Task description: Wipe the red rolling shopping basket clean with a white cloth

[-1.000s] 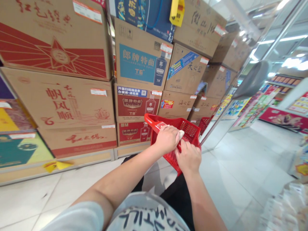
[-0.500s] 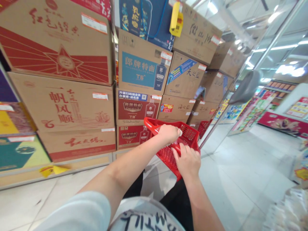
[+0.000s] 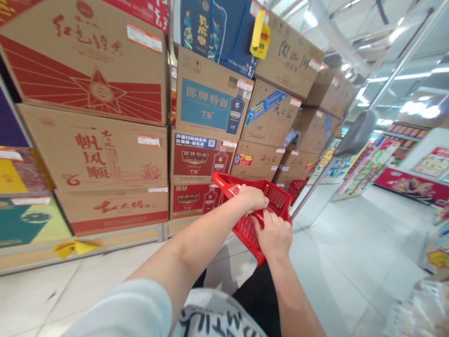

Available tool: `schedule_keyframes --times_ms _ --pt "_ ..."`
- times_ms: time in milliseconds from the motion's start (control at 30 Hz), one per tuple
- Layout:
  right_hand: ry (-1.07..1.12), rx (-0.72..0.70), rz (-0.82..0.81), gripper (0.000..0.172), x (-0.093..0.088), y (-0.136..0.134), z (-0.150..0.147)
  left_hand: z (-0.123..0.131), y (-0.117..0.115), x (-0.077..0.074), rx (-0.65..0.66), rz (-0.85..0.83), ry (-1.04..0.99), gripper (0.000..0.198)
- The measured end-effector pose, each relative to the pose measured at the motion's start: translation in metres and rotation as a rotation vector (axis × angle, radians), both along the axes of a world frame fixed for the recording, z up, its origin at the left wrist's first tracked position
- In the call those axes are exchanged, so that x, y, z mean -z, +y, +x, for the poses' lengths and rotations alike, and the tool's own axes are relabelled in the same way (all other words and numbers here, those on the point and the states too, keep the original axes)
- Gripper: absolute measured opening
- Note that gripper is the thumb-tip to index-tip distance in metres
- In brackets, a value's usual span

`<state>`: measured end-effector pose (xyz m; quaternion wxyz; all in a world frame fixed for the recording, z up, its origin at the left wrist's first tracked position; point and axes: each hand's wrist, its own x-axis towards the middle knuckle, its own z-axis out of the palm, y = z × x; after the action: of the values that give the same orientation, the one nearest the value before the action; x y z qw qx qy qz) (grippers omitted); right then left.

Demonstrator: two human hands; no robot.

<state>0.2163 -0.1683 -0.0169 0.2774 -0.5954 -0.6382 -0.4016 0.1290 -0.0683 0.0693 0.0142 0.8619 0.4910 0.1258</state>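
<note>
A red plastic shopping cart [image 3: 278, 194] with perforated basket walls stands just ahead of me. My left hand [image 3: 253, 198] is closed over its red handle [image 3: 224, 182], near the right part of the bar. A bit of white tissue [image 3: 267, 203] shows at the left fingers; most of it is hidden under the hand. My right hand [image 3: 275, 234] wraps round the right end of the handle, close beside the left, with the thumb on the near side.
Stacked cardboard cartons [image 3: 94, 150] line the left and front. A blue gift bag [image 3: 213, 32] sits on top, with a yellow price tag [image 3: 260, 44]. A metal pole [image 3: 403, 65] slants up at right, a grey rounded piece [image 3: 358, 133] beside it. A tiled floor [image 3: 343, 243] runs right.
My left hand has slid a little to the right along the handle, closer to my right hand. The white tissue shows less now. My right hand keeps its hold.
</note>
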Motion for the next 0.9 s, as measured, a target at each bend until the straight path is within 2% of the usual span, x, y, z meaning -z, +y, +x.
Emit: schedule_keyframes --times_ms 100,167,300,400,467,533,633,733,833,900 --pt "-0.003 0.004 -0.030 0.037 -0.001 -0.004 0.001 0.008 -0.001 0.001 -0.011 -0.013 -0.021 0.037" --pt "-0.001 0.004 -0.035 0.037 -0.001 -0.005 0.002 0.004 -0.005 0.004 -0.006 0.021 -0.059 0.038" --pt "-0.002 -0.008 0.009 0.036 0.001 0.000 0.004 -0.021 -0.015 0.025 0.014 0.202 -0.212 0.045" --pt "0.002 -0.015 0.018 0.035 0.003 0.004 0.005 -0.044 -0.018 0.048 0.211 0.431 -0.370 0.038" --pt "0.006 -0.012 0.012 0.035 0.003 0.005 0.005 -0.051 -0.017 0.055 0.305 0.476 -0.409 0.036" --pt "0.011 -0.002 -0.004 0.035 0.001 0.005 0.004 -0.051 -0.016 0.051 0.268 0.426 -0.375 0.036" --pt "0.014 0.021 -0.037 0.036 -0.002 0.003 0.002 -0.042 -0.014 0.033 0.134 0.270 -0.225 0.036" --pt "0.007 0.027 -0.049 0.035 -0.003 0.001 0.000 -0.031 -0.012 0.018 0.063 0.188 -0.161 0.042" --pt "-0.001 0.025 -0.059 0.034 -0.003 -0.001 0.000 -0.021 -0.008 0.015 0.015 0.141 -0.126 0.048" --pt "-0.002 0.024 -0.069 0.034 -0.002 -0.002 0.001 -0.014 -0.005 0.014 0.007 0.109 -0.108 0.043"
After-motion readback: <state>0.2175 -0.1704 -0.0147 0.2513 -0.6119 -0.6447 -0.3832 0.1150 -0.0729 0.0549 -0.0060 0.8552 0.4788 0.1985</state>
